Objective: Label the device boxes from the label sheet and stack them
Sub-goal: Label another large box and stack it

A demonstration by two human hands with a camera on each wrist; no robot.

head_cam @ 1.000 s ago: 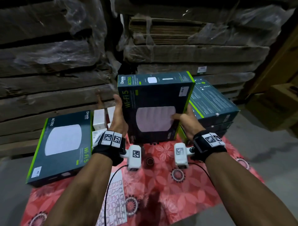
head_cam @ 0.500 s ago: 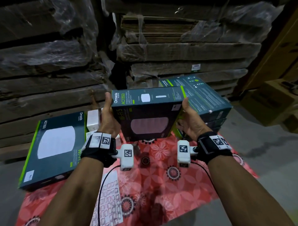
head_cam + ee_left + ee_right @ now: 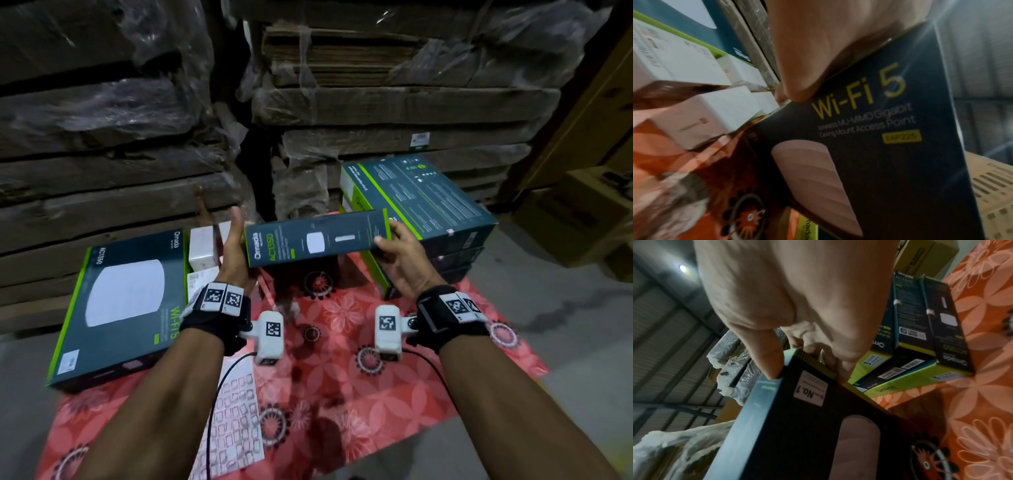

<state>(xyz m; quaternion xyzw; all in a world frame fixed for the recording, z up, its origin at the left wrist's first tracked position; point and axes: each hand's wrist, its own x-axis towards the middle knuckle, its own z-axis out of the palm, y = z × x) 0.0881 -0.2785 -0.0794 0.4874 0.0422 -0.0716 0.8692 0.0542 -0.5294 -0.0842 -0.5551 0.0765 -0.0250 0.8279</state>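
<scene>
A dark teal device box (image 3: 318, 240) hangs in the air above the red floral cloth (image 3: 359, 394), tipped so its narrow printed edge faces me. My left hand (image 3: 236, 253) grips its left end with the thumb up. My right hand (image 3: 400, 260) pinches its right end, thumb on the edge and fingers behind. The right wrist view shows a white "NO.1" label (image 3: 810, 388) on the box's front face (image 3: 807, 434). The left wrist view shows the "Wi-Fi 5" print on that face (image 3: 890, 146). A stack of like boxes (image 3: 428, 205) stands just right of it. The label sheet (image 3: 236, 421) lies between my forearms.
Another device box (image 3: 120, 301) lies flat at the left, front up, with a small white label at its near corner. Small white boxes (image 3: 202, 246) sit behind my left hand. Wrapped cardboard stacks (image 3: 376, 102) wall off the back, and brown cartons (image 3: 575, 219) stand at the right.
The held box has come down and tipped from upright, front towards me, to nearly flat with its front face turned downward. Both hands kept hold of its ends.
</scene>
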